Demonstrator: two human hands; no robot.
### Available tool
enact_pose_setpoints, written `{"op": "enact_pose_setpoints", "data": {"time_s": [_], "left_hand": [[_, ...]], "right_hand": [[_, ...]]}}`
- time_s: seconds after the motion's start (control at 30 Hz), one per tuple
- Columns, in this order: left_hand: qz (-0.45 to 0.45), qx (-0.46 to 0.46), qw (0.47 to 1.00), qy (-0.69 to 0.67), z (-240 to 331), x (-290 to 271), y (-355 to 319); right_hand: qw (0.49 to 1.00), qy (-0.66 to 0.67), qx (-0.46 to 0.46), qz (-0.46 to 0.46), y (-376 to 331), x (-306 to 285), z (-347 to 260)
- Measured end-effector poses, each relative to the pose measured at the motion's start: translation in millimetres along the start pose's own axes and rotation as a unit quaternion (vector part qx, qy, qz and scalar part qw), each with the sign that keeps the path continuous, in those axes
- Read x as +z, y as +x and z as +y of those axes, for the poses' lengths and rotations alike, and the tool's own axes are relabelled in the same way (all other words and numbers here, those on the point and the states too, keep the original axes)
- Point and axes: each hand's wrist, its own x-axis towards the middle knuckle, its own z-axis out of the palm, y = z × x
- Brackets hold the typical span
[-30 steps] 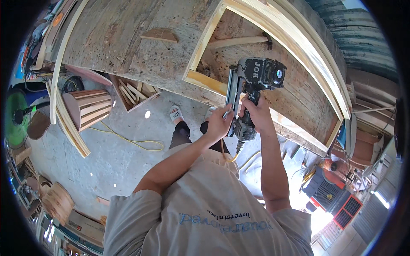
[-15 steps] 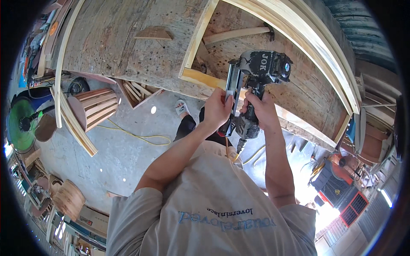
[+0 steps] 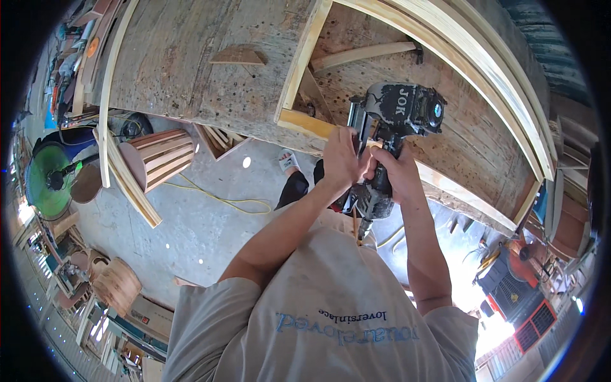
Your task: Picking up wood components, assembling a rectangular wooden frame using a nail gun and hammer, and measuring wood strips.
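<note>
A worn black nail gun (image 3: 396,108) is held up in front of my body, over the near edge of the workbench. My right hand (image 3: 400,170) is closed around its handle. My left hand (image 3: 344,158) is closed on the long magazine along the gun's left side, its fingers partly hidden behind it. An air hose coupling hangs from the handle's lower end, close to my shirt. Just beyond the gun, a pale wooden frame (image 3: 298,63) with a curved far side lies on the workbench (image 3: 172,70).
A hammer (image 3: 417,52) and a loose wood strip (image 3: 366,56) lie inside the frame. A half-round wood piece (image 3: 238,57) rests left of it. On the floor stand a slatted wooden piece (image 3: 159,156), a green fan (image 3: 49,180) and a yellow hose (image 3: 219,202).
The view has shifted, so the whole scene sits slightly farther right. My left hand has changed its hold on the magazine, its fingers now nearer the top. The right hand keeps its grip.
</note>
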Motion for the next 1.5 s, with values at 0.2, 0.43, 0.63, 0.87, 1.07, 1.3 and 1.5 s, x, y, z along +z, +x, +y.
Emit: {"op": "enact_pose_setpoints", "data": {"time_s": [0.2, 0.43, 0.63, 0.87, 1.07, 1.3, 1.5], "left_hand": [[-0.048, -0.091, 0.984, -0.143, -22, -8, -31], [-0.424, -0.371, 0.575, -0.593, 13, -73, -55], [-0.530, -0.275, 0.573, -0.561, -5, -115, -20], [-0.628, -0.262, 0.540, -0.496, -24, -161, 17], [-0.618, -0.376, 0.507, -0.469, -29, -153, 40], [-0.639, -0.330, 0.554, -0.420, -35, -149, 33], [-0.641, -0.347, 0.558, -0.396, -34, -150, 41]], "right_hand": [[0.997, 0.044, 0.061, -0.008, 10, -19, -20], [0.996, -0.066, 0.029, -0.049, 13, -14, -103], [0.996, -0.052, 0.060, -0.041, 14, 41, -123], [0.987, -0.033, 0.124, 0.101, 4, 97, -123], [0.963, -0.125, 0.187, 0.150, -3, 124, -127], [0.963, -0.126, 0.212, 0.109, 2, 127, -119], [0.965, -0.089, 0.221, 0.108, 6, 124, -102]]}}
